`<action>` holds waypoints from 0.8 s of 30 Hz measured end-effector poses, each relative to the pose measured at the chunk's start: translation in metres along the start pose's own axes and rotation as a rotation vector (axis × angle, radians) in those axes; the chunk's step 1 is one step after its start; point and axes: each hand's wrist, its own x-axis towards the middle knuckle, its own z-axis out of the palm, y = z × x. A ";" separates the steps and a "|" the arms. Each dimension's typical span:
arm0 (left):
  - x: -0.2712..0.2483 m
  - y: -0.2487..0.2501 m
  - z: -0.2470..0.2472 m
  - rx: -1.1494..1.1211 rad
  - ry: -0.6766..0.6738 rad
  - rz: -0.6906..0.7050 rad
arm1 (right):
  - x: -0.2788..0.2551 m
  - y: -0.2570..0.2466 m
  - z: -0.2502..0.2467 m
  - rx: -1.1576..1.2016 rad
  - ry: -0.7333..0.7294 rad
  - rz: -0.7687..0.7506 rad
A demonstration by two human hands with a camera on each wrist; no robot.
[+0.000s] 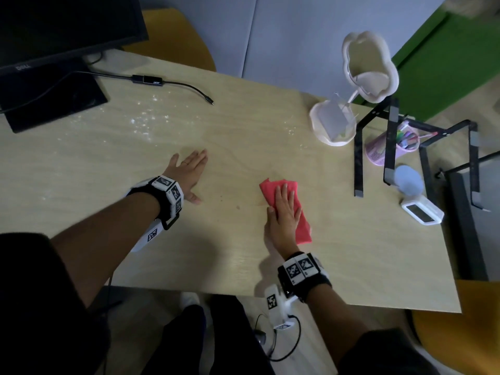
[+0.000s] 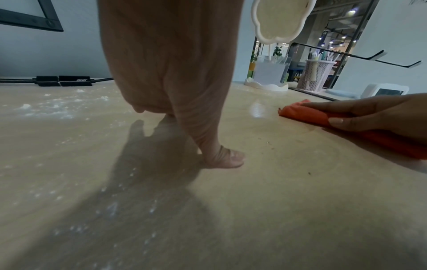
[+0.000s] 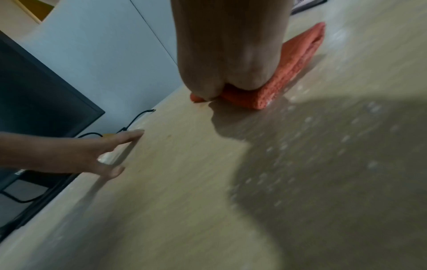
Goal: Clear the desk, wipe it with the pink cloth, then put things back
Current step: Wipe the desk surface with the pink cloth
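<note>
A folded pink cloth point(image 1: 300, 212) point(image 2: 307, 115) point(image 3: 289, 73) lies flat on the light wooden desk point(image 1: 243, 125). My right hand point(image 1: 284, 212) point(image 2: 369, 113) point(image 3: 231, 45) presses down on it with straight fingers, palm flat. My left hand point(image 1: 189, 171) point(image 2: 175, 73) point(image 3: 97, 151) rests open on the bare desk to the left of the cloth, fingers spread and holding nothing. White powder specks point(image 1: 146, 117) point(image 2: 53, 107) lie scattered on the desk beyond my left hand.
A black monitor point(image 1: 54, 36) and its adapter cable point(image 1: 148, 79) stand at the back left. At the right edge are a white cloud-shaped mirror point(image 1: 370, 66), a pink mesh pen cup point(image 1: 384, 150), a black laptop stand point(image 1: 389, 147), a blue disc point(image 1: 408, 180) and a small white clock point(image 1: 422, 212).
</note>
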 end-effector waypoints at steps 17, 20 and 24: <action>0.004 -0.004 0.002 -0.048 0.019 0.030 | -0.018 -0.078 0.056 0.022 -0.075 -0.121; 0.004 -0.004 0.003 -0.027 0.015 0.027 | -0.017 -0.065 0.052 0.093 -0.192 -0.292; 0.004 -0.002 0.003 0.003 0.017 0.009 | -0.006 -0.044 0.030 0.136 -0.430 -0.436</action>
